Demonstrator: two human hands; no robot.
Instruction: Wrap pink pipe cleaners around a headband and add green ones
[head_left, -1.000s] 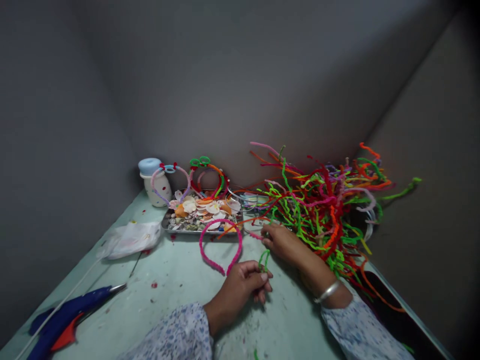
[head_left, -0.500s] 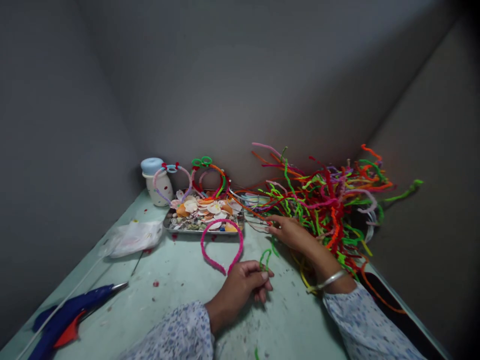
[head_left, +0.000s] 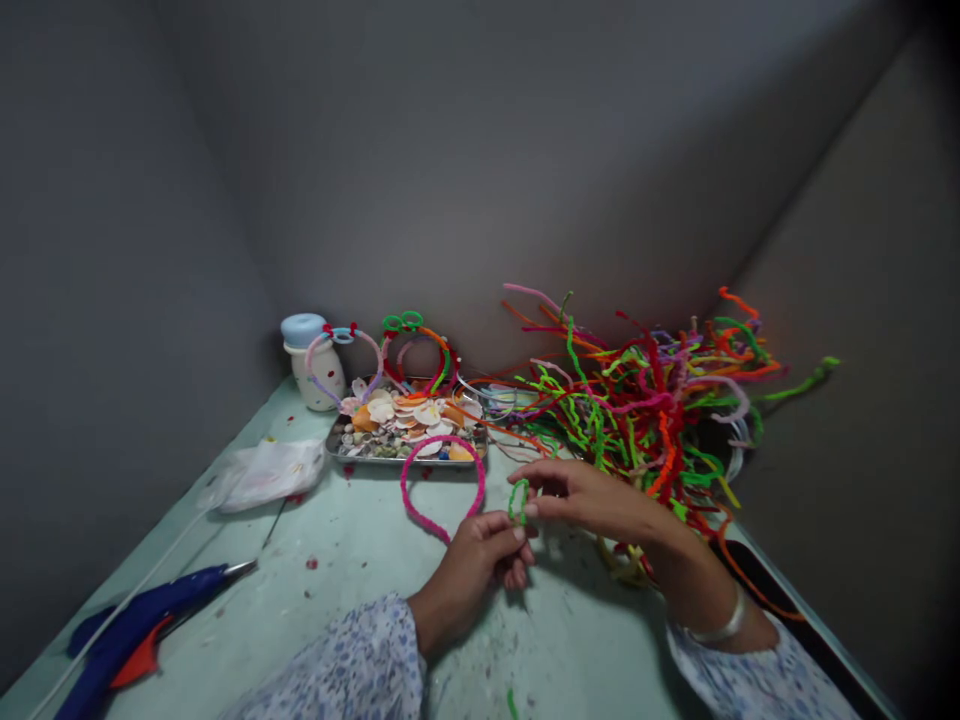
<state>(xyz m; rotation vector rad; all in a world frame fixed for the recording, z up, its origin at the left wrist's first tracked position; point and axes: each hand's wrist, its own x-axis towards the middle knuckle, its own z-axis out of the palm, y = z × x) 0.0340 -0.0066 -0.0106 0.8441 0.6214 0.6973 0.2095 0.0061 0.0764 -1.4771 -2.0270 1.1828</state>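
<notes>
A short green pipe cleaner (head_left: pixel 517 488) is bent into a narrow upright loop. My left hand (head_left: pixel 480 555) pinches its lower end between thumb and fingers. From the right, my right hand (head_left: pixel 581 497) has its thumb and fingertips at the top and side of the same loop; how firmly they press is hard to see. Just beyond my left hand, a pink fuzzy headband (head_left: pixel 406 480) rests on the table, its lower end partly behind the hand. Another green piece (head_left: pixel 512 703) lies close to the near edge of the view.
Tangled coloured pipe cleaners (head_left: pixel 637 400) heap at the right. A metal tray (head_left: pixel 390 461) of shells stands at the back, decorated headbands (head_left: pixel 345 335) behind it, beside a lidded jar (head_left: pixel 319 375). On the left are a plastic bag (head_left: pixel 270 475) and a blue glue gun (head_left: pixel 150 615).
My right hand has come back from beside the pipe cleaner heap to the green loop. My left hand has shifted slightly left, still holding the loop.
</notes>
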